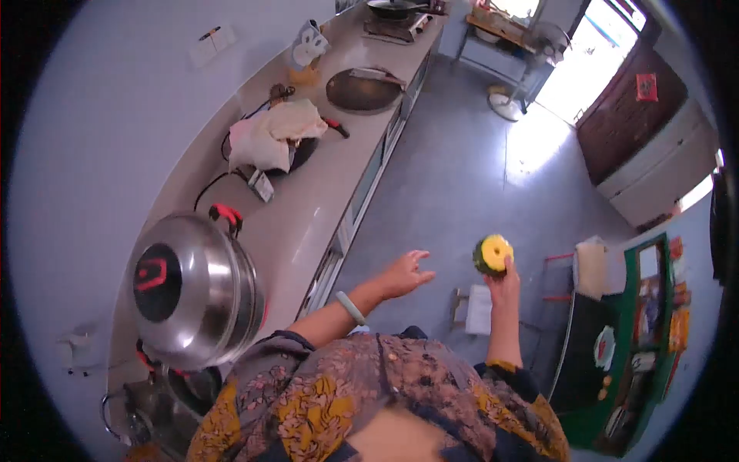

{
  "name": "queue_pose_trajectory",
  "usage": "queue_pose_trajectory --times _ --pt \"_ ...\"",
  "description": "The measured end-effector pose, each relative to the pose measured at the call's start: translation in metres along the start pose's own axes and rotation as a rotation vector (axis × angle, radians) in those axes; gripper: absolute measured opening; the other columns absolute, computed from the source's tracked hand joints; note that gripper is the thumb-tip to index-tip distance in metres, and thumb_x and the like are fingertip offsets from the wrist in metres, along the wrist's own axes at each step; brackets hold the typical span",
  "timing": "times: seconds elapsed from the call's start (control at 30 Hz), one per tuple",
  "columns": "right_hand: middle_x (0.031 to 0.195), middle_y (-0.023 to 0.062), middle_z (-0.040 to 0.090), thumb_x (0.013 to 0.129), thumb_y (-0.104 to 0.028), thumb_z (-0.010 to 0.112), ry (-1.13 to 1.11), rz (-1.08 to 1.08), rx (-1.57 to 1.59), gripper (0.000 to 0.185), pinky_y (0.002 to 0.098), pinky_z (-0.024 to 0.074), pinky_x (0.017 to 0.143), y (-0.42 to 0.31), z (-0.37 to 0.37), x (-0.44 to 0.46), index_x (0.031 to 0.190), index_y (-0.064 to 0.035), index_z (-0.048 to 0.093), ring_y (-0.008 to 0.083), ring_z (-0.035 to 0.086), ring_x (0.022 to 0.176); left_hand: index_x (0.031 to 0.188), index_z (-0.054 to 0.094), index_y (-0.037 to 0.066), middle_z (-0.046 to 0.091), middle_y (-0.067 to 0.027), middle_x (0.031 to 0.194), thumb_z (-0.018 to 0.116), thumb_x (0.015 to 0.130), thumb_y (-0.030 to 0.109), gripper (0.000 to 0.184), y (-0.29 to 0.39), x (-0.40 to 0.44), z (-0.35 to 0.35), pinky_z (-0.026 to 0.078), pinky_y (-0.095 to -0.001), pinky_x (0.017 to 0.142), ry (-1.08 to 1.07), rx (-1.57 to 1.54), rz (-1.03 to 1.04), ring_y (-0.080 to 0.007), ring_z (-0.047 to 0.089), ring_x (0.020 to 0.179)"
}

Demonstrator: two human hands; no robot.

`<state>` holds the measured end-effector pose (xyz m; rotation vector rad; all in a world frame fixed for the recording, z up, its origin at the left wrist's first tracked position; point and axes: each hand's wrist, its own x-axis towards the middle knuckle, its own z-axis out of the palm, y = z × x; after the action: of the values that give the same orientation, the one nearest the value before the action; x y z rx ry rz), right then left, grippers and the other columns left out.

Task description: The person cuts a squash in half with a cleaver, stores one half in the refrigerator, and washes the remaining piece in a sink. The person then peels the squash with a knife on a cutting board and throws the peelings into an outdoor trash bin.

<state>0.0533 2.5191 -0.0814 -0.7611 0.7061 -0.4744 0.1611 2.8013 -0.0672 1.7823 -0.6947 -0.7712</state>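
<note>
A piece of squash [493, 255] with dark green rind and a yellow cut face, hollow at its centre, is held up in my right hand [504, 283]. The fingers wrap round its lower right side, and the cut face is turned up toward the camera. To the left, my left hand [405, 276] is raised over the floor with its fingers apart and nothing in it. A light band is on the left wrist. The two hands are apart.
Along the left runs a counter [308, 223] with a large lidded steel pot [192, 289], cloths [269, 135], a round board [363, 90] and a stove [396, 29]. At right are a green shelf [635, 339] and a stool [476, 309]. A fan [543, 46] stands near the doorway.
</note>
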Motion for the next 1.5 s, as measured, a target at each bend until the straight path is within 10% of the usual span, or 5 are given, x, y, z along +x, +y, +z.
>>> queue_pose_trajectory --times 0.3,0.43,0.83,1.03,1.5 --pt "0.111 0.0104 0.064 0.094 -0.035 0.061 0.273 -0.075 -0.126 0.042 0.0348 0.0554 0.063 -0.012 0.001 0.122 0.125 -0.0079 0.054 0.0244 0.066 0.091 0.135 0.049 0.006 0.047 -0.0203 0.133 0.068 0.085 0.027 0.057 0.060 0.200 -0.072 0.045 -0.0389 0.100 -0.295 0.031 0.011 -0.0324 0.053 0.123" --pt "0.109 0.0101 0.063 0.093 -0.039 0.062 0.408 -0.156 -0.514 0.044 0.0401 0.0521 0.067 -0.030 0.029 0.206 0.120 -0.0045 0.055 0.0250 0.064 0.094 0.144 0.039 0.009 0.033 -0.0244 0.148 0.068 0.085 0.027 0.068 0.019 0.291 -0.059 0.036 -0.0424 0.109 -0.048 0.169 0.434 -0.0367 0.038 0.137" --pt "0.115 0.0115 0.057 0.089 -0.031 0.069 -0.241 0.143 -0.748 0.047 0.0416 0.0567 0.079 -0.019 0.324 0.484 0.120 0.0001 0.052 0.0234 0.060 0.103 0.148 0.028 0.005 0.029 -0.0230 0.149 0.081 0.076 0.029 0.092 -0.031 0.455 -0.223 0.029 -0.0418 0.114 0.448 -0.173 -0.050 -0.0368 0.030 0.140" --pt "0.110 0.0098 0.059 0.087 -0.028 0.071 -0.688 0.299 -0.786 0.057 0.0377 0.0561 0.077 0.061 0.482 0.536 0.129 0.0025 0.049 0.0205 0.061 0.100 0.147 0.020 -0.004 0.035 -0.0231 0.144 0.088 0.068 0.028 0.109 -0.052 0.504 -0.329 0.033 -0.0407 0.111 0.894 0.203 -0.075 -0.0347 0.039 0.132" --pt "0.104 0.0180 0.066 0.090 -0.033 0.065 -1.158 -0.253 -1.423 0.046 0.0416 0.0482 0.086 0.138 0.586 0.675 0.122 -0.0006 0.059 0.0333 0.063 0.099 0.143 0.023 -0.002 0.040 -0.0262 0.134 0.087 0.062 0.030 0.108 -0.120 0.576 -0.440 0.037 -0.0450 0.107 0.913 0.264 -0.376 -0.0420 0.039 0.127"
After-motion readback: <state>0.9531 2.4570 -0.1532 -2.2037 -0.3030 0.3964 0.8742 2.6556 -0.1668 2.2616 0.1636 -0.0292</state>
